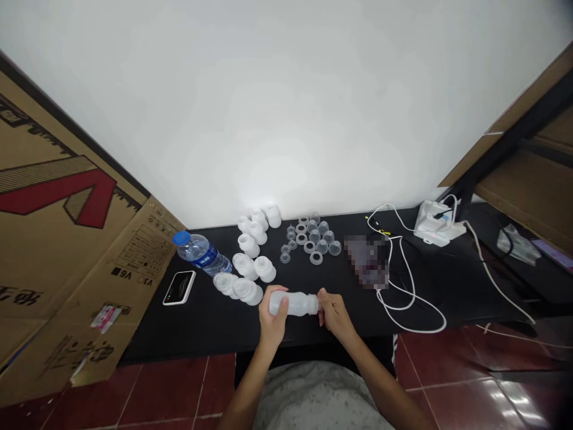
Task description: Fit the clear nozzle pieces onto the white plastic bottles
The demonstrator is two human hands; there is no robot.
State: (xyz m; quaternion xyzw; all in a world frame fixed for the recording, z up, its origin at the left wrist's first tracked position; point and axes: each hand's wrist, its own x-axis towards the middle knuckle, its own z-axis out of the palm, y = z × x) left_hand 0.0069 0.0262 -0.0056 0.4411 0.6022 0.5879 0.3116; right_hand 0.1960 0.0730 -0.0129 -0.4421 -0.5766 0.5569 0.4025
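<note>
A white translucent plastic bottle (295, 303) lies sideways above the near edge of the black table (215, 322). My left hand (273, 322) is wrapped round its base end. My right hand (330, 312) is closed in a pinch on the bottle's neck end, where a small clear part seems to sit. Just beyond my left hand lie several more white bottles (250, 263) in a loose pile. Behind them, several small clear caps and rings (313, 236) are spread on the table.
A water bottle with a blue cap (201, 252) lies at left beside a white phone (179, 287). Large cardboard sheets (67, 239) lean at left. A white power strip (436, 226) and white cables (403, 292) occupy the right side. Red tiled floor lies below.
</note>
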